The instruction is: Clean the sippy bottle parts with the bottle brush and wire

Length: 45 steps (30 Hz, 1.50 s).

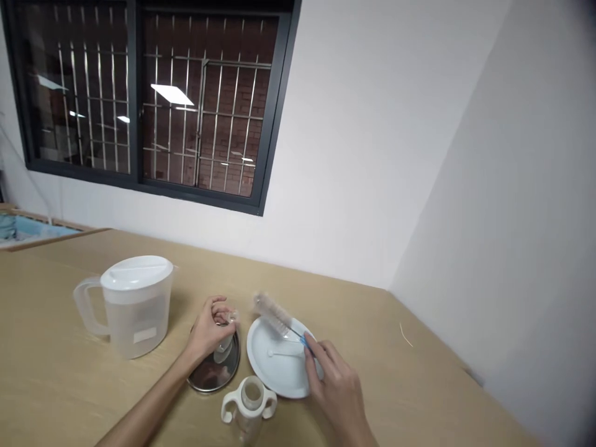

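My right hand (333,379) is closed on the blue handle of a bottle brush (274,313), its pale bristles slanting up and left over a white plate (282,372). A small white spoon-like piece (285,354) lies on that plate. Above a shiny metal tray (209,375), my left hand (212,326) pinches a small clear piece (233,316), perhaps a bottle nipple; blur hides its exact kind. Another clear piece (223,354) shows below those fingers, on or just over the tray. Between my forearms stands an open baby bottle (251,403) with two white handles.
A translucent pitcher (139,316) with a white lid stands at the left of the wooden table (372,335). A thin pale strip (406,335) lies at the right. Behind the table is a white wall with a barred window (205,112).
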Each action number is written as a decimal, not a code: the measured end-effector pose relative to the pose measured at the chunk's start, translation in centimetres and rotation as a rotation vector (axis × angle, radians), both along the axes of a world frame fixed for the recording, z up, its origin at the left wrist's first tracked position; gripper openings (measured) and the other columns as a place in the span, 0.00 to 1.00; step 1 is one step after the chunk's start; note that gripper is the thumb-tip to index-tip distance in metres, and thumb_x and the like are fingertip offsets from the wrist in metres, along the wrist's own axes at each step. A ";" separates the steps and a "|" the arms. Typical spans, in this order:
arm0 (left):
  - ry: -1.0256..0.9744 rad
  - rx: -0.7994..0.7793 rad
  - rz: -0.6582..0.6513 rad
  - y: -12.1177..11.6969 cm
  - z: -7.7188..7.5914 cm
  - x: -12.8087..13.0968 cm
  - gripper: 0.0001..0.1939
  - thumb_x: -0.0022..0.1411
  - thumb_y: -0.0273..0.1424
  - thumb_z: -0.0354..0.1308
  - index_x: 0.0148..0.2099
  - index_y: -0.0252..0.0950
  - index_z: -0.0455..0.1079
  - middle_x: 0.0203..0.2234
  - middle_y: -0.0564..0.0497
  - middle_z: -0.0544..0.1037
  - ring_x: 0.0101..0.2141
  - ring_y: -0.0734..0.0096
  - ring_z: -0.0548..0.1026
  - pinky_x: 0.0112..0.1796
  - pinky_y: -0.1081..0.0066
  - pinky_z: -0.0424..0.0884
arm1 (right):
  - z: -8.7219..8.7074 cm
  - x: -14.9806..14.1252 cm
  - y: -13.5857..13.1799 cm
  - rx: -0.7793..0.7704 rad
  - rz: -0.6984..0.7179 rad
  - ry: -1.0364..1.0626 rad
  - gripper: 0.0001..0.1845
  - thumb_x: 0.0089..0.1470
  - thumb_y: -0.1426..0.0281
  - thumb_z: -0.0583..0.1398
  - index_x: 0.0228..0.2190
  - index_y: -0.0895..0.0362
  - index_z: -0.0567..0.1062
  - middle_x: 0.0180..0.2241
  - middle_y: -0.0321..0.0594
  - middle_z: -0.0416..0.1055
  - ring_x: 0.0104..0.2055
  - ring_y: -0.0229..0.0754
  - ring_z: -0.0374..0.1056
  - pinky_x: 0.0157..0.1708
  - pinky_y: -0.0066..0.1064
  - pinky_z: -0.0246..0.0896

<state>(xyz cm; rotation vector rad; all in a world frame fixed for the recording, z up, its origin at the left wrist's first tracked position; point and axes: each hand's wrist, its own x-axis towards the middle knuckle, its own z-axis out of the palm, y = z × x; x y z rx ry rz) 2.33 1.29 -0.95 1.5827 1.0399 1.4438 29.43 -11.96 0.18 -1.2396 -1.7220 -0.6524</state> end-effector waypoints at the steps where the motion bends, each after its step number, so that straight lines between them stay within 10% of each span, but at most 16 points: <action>1: -0.018 -0.011 -0.005 -0.1 0.1 -0.2 0.34 0.44 0.34 0.70 0.50 0.37 0.58 0.37 0.48 0.79 0.32 0.70 0.77 0.37 0.67 0.75 | 0.0 0.1 0.0 -0.002 -0.009 0.033 0.17 0.62 0.69 0.56 0.50 0.53 0.75 0.32 0.42 0.74 0.27 0.39 0.71 0.24 0.27 0.63; 18: -0.228 -0.121 -0.192 -0.9 0.2 -1.1 0.33 0.46 0.42 0.70 0.50 0.36 0.60 0.47 0.41 0.74 0.42 0.60 0.80 0.48 0.57 0.74 | -0.4 -0.6 0.0 -0.098 0.101 0.141 0.17 0.62 0.70 0.56 0.52 0.55 0.72 0.36 0.45 0.74 0.35 0.41 0.72 0.29 0.28 0.68; 45: -0.166 0.000 -0.110 -0.7 -0.3 -1.4 0.24 0.54 0.41 0.65 0.49 0.35 0.66 0.46 0.42 0.74 0.41 0.65 0.76 0.45 0.59 0.75 | -0.6 -1.0 -0.1 -0.122 0.103 0.118 0.16 0.63 0.70 0.55 0.52 0.56 0.72 0.37 0.45 0.74 0.36 0.41 0.72 0.30 0.27 0.67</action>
